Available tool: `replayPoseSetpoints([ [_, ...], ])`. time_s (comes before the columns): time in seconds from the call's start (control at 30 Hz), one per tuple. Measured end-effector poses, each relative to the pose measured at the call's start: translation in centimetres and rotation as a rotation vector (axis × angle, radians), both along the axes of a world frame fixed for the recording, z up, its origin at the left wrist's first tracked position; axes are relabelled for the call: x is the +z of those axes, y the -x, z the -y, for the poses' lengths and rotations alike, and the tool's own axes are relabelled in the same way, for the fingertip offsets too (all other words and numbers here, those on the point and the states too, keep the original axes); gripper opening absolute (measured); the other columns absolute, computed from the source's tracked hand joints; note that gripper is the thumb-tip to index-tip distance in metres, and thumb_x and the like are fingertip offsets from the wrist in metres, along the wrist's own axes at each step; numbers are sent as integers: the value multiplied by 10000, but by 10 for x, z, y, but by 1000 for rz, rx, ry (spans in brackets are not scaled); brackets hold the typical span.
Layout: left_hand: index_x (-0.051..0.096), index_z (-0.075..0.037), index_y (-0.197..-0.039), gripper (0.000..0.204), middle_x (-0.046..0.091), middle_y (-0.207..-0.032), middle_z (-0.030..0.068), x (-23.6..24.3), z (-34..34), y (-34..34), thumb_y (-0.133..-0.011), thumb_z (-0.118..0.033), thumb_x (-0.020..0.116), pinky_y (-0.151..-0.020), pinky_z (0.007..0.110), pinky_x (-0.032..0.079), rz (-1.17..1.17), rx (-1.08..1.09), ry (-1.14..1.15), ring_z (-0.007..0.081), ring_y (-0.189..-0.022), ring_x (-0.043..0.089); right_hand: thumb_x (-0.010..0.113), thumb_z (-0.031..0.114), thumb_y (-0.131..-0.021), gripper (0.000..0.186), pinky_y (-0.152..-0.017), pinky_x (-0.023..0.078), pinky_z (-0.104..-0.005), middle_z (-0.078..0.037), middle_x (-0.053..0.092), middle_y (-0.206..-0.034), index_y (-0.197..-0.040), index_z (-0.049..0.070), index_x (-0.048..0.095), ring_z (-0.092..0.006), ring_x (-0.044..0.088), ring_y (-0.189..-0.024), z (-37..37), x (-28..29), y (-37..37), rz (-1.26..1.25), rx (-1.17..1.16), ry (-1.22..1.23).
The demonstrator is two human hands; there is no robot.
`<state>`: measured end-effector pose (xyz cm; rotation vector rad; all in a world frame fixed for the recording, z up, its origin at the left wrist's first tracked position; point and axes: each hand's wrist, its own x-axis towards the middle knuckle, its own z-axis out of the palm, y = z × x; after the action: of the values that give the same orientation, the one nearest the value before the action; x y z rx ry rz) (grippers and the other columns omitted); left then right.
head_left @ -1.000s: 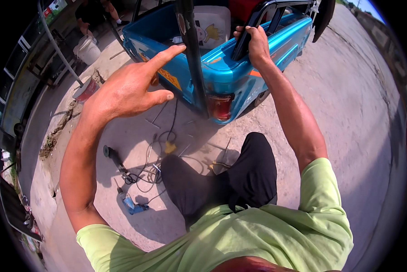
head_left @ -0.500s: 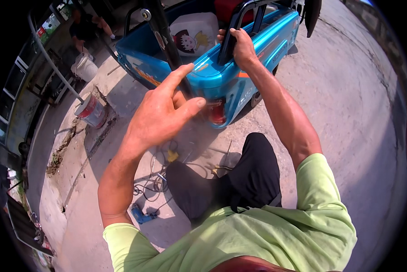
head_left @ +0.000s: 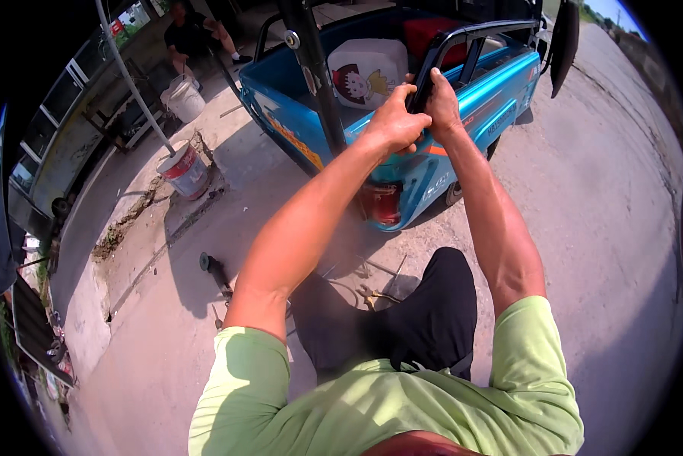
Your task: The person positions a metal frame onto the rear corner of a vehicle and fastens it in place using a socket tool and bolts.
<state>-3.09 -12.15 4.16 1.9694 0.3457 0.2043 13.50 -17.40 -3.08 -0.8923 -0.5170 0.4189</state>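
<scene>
Right grip is holding the black rail, fingers bent around it and thumb pointing up along it. Left grip is meeting it from the other side, thumb stretching toward the right one; whether it is really pinching the rail, I cannot tell. This rail is standing slanted between both grips, at the rear corner of the blue cargo bed.

In my judgement, the rail could be slipping if bare skin is sweating on such smooth metal. Fingers could be getting squeezed if it is dropping against the bed rim. Also, the left forearm could be knocking the thick black post, which is leaning just left of the left grip.

About materials: the rail is looking glossy and narrow, while the bed is showing shiny painted panels with rounded corners. Below the grips, a red tail light is sitting in that corner. Beyond the left grip, a whitish, round-cornered container is carrying a cartoon figure. Far below, yellow-handled pliers are lying on rough, dusty concrete.
</scene>
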Motion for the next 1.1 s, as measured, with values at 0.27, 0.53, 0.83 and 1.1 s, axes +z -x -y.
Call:
replayPoseSetpoints([
  [0.27,344,-94,-1618,808,717,-1124,205,9,-3,7,-924,-269,721,-603,300,545,-43,16,-100,241,-762,719,417,523,-1094,567,-1006,490,-388,-123,696,-1182,-1292,34,624,-245,644,-1099,8,8,18,-5,-2,-17],
  [0.53,356,-66,-1606,788,714,-1052,182,1,-10,5,-927,-244,715,-624,319,564,-23,9,-87,231,-787,715,409,527,-1102,608,-1135,438,-406,-144,683,-1278,-1358,10,601,-270,622,-1221,9,6,9,7,81,-16],
  [0.83,317,-65,-1623,803,707,-940,141,6,-1,5,-942,-243,704,-583,322,546,12,4,-66,199,-699,682,402,505,-1101,560,-978,521,-399,-126,710,-1102,-1222,17,647,-243,666,-1056,6,12,16,-56,45,-51],
  [1.1,237,-64,-1650,861,699,-866,135,-8,-8,29,-965,-273,714,-514,296,491,-57,-36,47,155,-587,641,397,530,-1098,613,-1084,470,-399,-127,694,-1210,-1321,-1,608,-258,640,-1151,4,3,10,48,25,13],
])
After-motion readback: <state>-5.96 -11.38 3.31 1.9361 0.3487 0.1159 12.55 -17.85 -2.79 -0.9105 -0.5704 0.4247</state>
